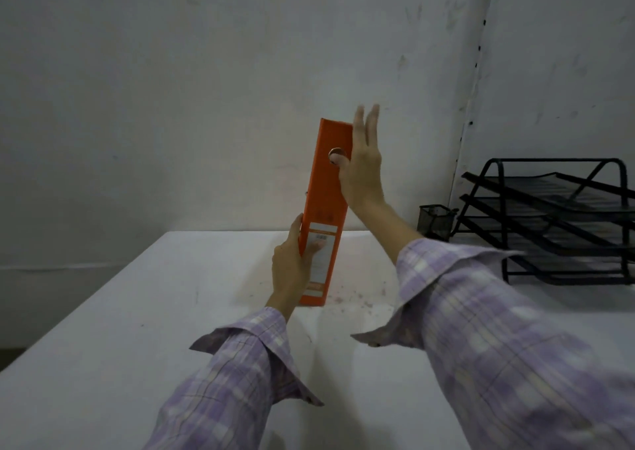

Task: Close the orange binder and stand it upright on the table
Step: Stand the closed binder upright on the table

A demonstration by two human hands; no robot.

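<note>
Left hand [292, 264] wrapped around lower edge of orange binder [326, 209]. Binder closed, on end between both hands, spine toward camera, leaning slightly, foot on table [137, 312]. Right hand [360, 168] open, fingers spread, thumb at spine hole. Left to do: straighten, release.

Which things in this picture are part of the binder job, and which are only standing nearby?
Part of the job:
orange binder, closed and on end, leaning a little
left hand, gripping its lower part
right hand, flat against its upper side
table

Only nearby:
black letter tray
mesh pen holder
</note>
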